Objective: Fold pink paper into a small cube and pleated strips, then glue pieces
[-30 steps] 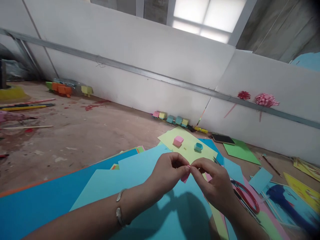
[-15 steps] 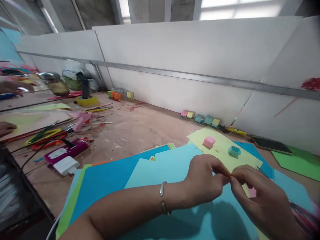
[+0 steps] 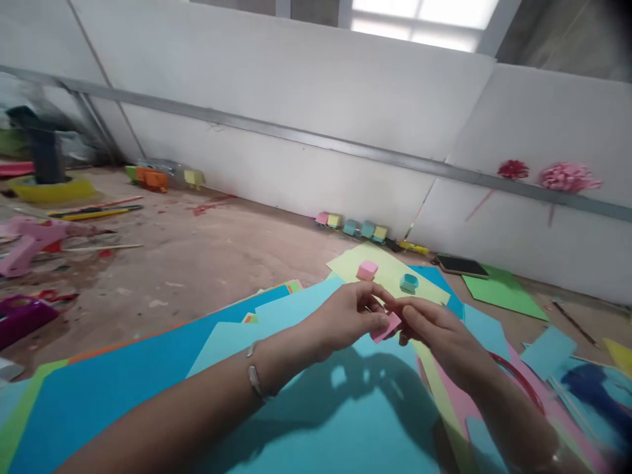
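Observation:
Over a light blue paper sheet (image 3: 340,421), both hands meet at a small folded piece of pink paper (image 3: 385,327). My left hand (image 3: 348,316), a silver bangle on its wrist, pinches the piece between thumb and fingers. Coming from the other side, my right hand (image 3: 434,329) has its fingers closed against the piece's right edge; its fingertips are partly hidden. Just beyond them, a pink paper box (image 3: 367,270) and an open teal paper box (image 3: 409,283) rest on a pale yellow sheet (image 3: 340,263).
Along the wall stand several small coloured paper boxes (image 3: 367,228). A phone (image 3: 463,266) lies by a green sheet (image 3: 503,293) at right. Red-handled scissors (image 3: 521,382) are partly under my right forearm. At left are a pink glue gun (image 3: 34,240) and yellow tape (image 3: 52,189).
The view has swung to the right. The pink paper piece now shows between my hands, where before their fingertips were pinched together with its shape hidden.

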### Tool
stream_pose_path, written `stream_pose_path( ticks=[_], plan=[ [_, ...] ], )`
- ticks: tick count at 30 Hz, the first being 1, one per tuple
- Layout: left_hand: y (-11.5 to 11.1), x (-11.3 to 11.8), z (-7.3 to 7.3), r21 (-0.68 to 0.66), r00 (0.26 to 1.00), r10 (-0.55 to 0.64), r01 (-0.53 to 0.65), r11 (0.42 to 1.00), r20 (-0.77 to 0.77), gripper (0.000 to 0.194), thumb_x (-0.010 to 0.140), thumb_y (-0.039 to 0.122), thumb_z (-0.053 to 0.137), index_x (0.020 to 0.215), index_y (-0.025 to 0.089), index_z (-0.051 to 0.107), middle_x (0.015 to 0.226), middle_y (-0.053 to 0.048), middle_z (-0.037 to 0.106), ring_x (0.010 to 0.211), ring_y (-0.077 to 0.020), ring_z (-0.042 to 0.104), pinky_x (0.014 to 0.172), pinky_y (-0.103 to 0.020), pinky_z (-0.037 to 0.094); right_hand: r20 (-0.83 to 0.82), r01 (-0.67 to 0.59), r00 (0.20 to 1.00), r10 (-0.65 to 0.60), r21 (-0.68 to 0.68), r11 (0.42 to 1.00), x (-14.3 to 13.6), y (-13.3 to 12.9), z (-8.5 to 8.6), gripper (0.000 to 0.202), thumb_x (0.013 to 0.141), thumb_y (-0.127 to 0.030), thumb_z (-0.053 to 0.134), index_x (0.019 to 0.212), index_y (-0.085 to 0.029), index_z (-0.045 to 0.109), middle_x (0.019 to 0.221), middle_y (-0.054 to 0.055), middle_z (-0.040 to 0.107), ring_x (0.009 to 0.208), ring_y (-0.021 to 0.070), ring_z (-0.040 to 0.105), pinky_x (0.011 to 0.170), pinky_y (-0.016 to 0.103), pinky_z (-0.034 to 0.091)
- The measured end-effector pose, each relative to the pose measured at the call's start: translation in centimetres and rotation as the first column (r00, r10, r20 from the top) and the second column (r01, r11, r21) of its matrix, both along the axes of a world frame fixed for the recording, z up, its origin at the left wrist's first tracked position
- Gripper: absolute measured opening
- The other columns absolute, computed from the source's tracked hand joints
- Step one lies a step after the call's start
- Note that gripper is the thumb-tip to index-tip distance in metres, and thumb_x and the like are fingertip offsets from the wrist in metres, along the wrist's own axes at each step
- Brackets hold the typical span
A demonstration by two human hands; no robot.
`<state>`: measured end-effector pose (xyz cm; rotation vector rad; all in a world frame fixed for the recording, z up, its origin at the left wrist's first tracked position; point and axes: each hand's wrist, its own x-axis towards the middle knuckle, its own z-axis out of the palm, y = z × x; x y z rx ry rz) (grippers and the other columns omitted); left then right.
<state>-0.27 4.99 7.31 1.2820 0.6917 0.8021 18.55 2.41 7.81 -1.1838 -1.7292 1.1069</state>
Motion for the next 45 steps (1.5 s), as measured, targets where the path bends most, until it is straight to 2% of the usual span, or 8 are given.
stream_pose_path(
  ticks=[3,7,13,19,23,29,39,45],
  plan=[
    [0.3,0.0,-0.4,-0.056,0.998,0.069,-0.069,0.996,-0.001,0.027,0.065,0.015,0.071,0.091,0.013,0.063,0.066,0.002,0.061,0.063,-0.0117,0.056,0.063,-0.027,0.042,-0.173,-0.027,0.985,-0.008,-0.199,0.980,-0.5,0.1,-0.6,0.027,0.082,-0.042,0.067,0.082,-0.015,0.064,0.060,-0.001,0.058,0.055,0.0113,0.052,0.051,0.025,0.044],
    [0.5,0.1,-0.5,-0.139,0.976,0.188,-0.172,0.975,0.107,0.023,0.061,0.018,0.077,0.080,0.013,0.066,0.074,0.001,0.062,0.068,-0.0110,0.057,0.069,-0.028,0.045,-0.317,-0.075,0.948,-0.038,-0.337,0.939,-0.6,0.3,-1.0,0.027,0.074,-0.037,0.077,0.074,-0.014,0.063,0.066,0.000,0.059,0.057,0.0094,0.050,0.052,0.023,0.039],
    [0.4,0.3,-0.6,-0.155,0.973,0.198,-0.179,0.972,0.116,0.024,0.060,0.021,0.078,0.079,0.013,0.066,0.069,0.001,0.064,0.064,-0.0105,0.056,0.067,-0.027,0.043,-0.392,-0.038,0.917,-0.069,-0.257,0.966,-0.4,0.4,-1.1,0.035,0.087,-0.050,0.063,0.082,-0.015,0.066,0.078,0.005,0.065,0.067,0.0115,0.054,0.060,0.025,0.040],
    [0.2,0.3,-0.7,-0.109,0.979,0.185,-0.175,0.978,0.090,0.023,0.062,0.023,0.079,0.078,0.013,0.066,0.067,0.001,0.064,0.065,-0.0115,0.056,0.068,-0.028,0.041,-0.458,-0.051,0.887,-0.067,-0.239,0.970,0.1,0.6,-1.7,0.031,0.087,-0.049,0.063,0.089,-0.018,0.067,0.075,0.004,0.066,0.069,0.0138,0.059,0.060,0.027,0.041],
    [0.0,0.6,-0.7,-0.188,0.974,0.148,-0.115,0.975,0.173,0.026,0.061,0.025,0.083,0.077,0.014,0.066,0.065,0.001,0.064,0.063,-0.0118,0.059,0.070,-0.029,0.043,-0.355,-0.053,0.935,-0.006,-0.156,0.986,-0.4,0.3,-1.4,0.028,0.076,-0.029,0.076,0.101,-0.020,0.066,0.066,-0.001,0.064,0.066,0.0133,0.059,0.066,0.029,0.045],
    [-0.6,1.1,-0.8,-0.432,0.946,0.202,-0.076,0.899,0.254,0.037,0.051,0.027,0.092,0.069,0.013,0.063,0.064,0.002,0.062,0.059,-0.0072,0.055,0.063,-0.021,0.042,-0.245,0.037,0.969,-0.032,0.015,0.999,-1.2,-0.7,-0.7,0.023,0.080,-0.024,0.069,0.102,-0.019,0.067,0.065,-0.001,0.065,0.063,0.0131,0.059,0.063,0.029,0.048],
    [-0.6,1.5,-1.6,-0.461,0.937,0.234,-0.093,0.883,0.261,0.045,0.048,0.028,0.094,0.079,0.012,0.067,0.070,-0.001,0.065,0.062,-0.0097,0.059,0.066,-0.023,0.047,0.022,-0.020,1.000,0.017,0.123,0.992,-0.8,-0.5,0.0,0.011,0.085,-0.025,0.061,0.085,-0.018,0.069,0.076,0.003,0.069,0.067,0.0136,0.061,0.061,0.026,0.050],
    [-0.8,2.2,-2.9,-0.477,0.938,0.222,-0.072,0.876,0.267,0.039,0.050,0.024,0.092,0.078,0.009,0.068,0.074,-0.003,0.065,0.066,-0.0079,0.057,0.071,-0.022,0.047,0.255,-0.030,0.966,-0.039,0.259,0.965,-0.2,-0.5,0.4,0.008,0.084,-0.023,0.060,0.079,-0.018,0.065,0.077,0.003,0.065,0.066,0.0120,0.054,0.058,0.024,0.045]
  ],
)
